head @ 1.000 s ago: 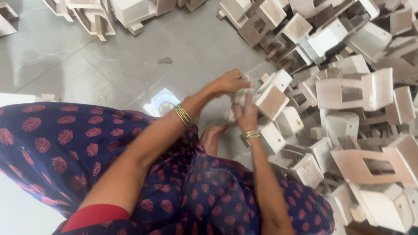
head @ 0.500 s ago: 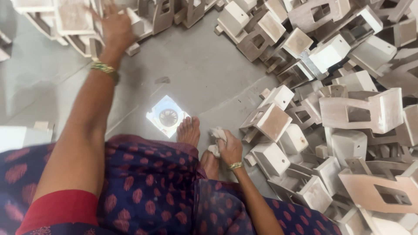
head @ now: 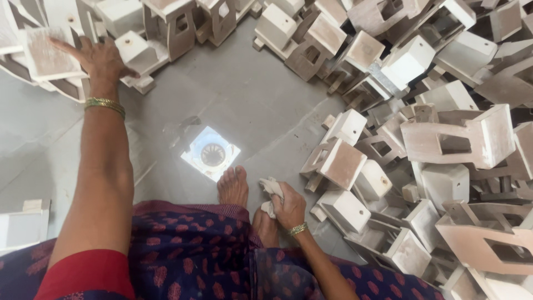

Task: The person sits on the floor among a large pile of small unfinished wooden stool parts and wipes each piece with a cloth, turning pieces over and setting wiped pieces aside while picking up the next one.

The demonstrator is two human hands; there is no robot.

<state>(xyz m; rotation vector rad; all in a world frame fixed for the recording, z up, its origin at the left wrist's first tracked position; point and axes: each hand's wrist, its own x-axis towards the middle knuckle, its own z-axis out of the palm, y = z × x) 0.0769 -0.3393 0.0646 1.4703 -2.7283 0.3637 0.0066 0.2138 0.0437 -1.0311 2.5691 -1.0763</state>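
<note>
A grey tiled floor (head: 261,105) is shown from above, bounded on the right by a large heap of whitish wooden pieces (head: 444,144) and along the upper left by a smaller row of stacked pieces (head: 139,28); between the two, an open strip of bare floor is left, running from the top centre down to the square floor drain (head: 211,154). The lower edge is taken up by a dark blue patterned garment (head: 194,250), from which two bare feet (head: 233,186) project beside the drain. The left hand (head: 97,55) is laid flat, fingers spread wide, on a flat wooden piece (head: 47,55) at the upper-left stack, with a gold bangle (head: 104,104) on the wrist. The right hand (head: 288,208) is closed around a crumpled pale cloth (head: 271,189), held low against the right foot, near the heap's edge. Compared with half a second earlier, the left arm is seen stretched to the same stack, while the right hand and cloth have remained by the feet.
</note>
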